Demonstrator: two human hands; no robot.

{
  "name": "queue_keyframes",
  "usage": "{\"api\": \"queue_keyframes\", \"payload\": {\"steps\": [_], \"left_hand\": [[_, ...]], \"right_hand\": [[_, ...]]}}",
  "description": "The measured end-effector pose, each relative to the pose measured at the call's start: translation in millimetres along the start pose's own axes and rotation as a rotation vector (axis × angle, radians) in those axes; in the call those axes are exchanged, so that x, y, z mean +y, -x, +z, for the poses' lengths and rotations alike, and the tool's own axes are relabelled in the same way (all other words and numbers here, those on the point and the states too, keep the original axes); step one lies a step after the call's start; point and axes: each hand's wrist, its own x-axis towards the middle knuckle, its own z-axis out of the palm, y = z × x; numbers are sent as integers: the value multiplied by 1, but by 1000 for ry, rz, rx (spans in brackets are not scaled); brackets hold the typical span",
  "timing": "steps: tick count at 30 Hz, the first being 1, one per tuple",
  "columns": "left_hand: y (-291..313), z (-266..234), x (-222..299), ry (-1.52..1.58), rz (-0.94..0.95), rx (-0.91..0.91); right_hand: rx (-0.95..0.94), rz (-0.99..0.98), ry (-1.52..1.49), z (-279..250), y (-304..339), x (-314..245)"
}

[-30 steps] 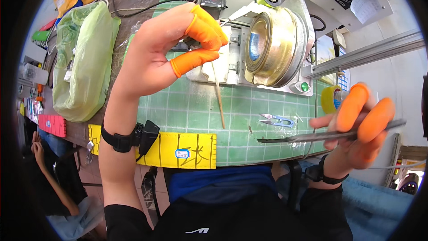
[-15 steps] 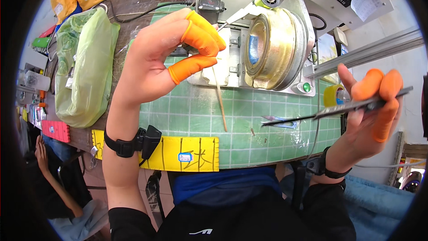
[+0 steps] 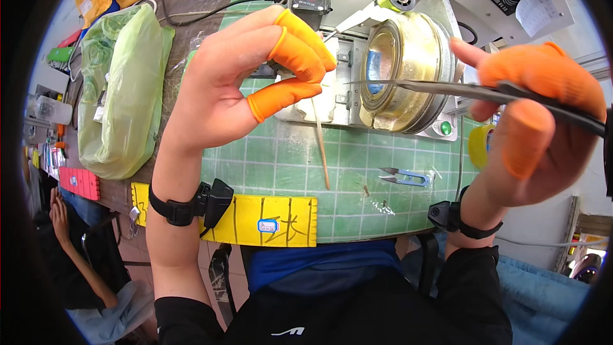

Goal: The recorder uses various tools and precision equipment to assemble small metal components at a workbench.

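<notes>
My left hand point(image 3: 255, 67), with orange finger cots on the thumb and fingertips, is closed in a pinch in front of the machine. What it grips, if anything, is too small to make out. A thin wooden stick point(image 3: 321, 147) runs over the mat from just below those fingertips; I cannot tell whether they touch it. My right hand point(image 3: 536, 108), also in orange cots, grips dark fine-pointed tweezers point(image 3: 460, 88). Their tips point left, toward the pinched fingers, and cross in front of the round metal wheel point(image 3: 408, 70) of the machine.
Blue thread snips point(image 3: 408, 177) lie on the green gridded mat point(image 3: 287, 160). Nearby are a yellow tape roll point(image 3: 479, 147) and a yellow card point(image 3: 290, 220) at the front edge. A green plastic bag point(image 3: 124, 102) sits at left. Another person's arm point(image 3: 76, 243) shows at lower left.
My right hand has come up and closer, swinging the tweezers leftward from above the snips to across the wheel. My left hand keeps its pinch. The view has shifted slightly.
</notes>
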Motion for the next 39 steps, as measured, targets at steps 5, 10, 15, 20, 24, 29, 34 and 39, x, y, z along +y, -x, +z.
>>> {"api": "queue_keyframes", "payload": {"steps": [5, 10, 15, 20, 24, 29, 34, 39], "left_hand": [[3, 1, -1, -16, -1, -2], [1, -1, 0, -43, 29, -24], [2, 0, -2, -9, 12, -13], [3, -1, -1, -21, 15, -18], [1, -2, -1, -44, 30, -14], [0, -1, -2, -31, 27, -9], [1, -1, -1, -7, 26, -33], [3, -3, 0, -24, 37, -24]], "right_hand": [[-130, -69, 169, 25, -2, 10], [-206, -57, 129, 30, 3, 11], [-237, -103, 131, 30, 2, 13], [-238, -120, 148, 33, 1, 14], [-184, -105, 62, 37, 2, 16], [-153, -88, -41, 39, 2, 22], [-145, -157, 89, 46, 1, 19], [-205, -213, 323, 7, -8, 4]]}}
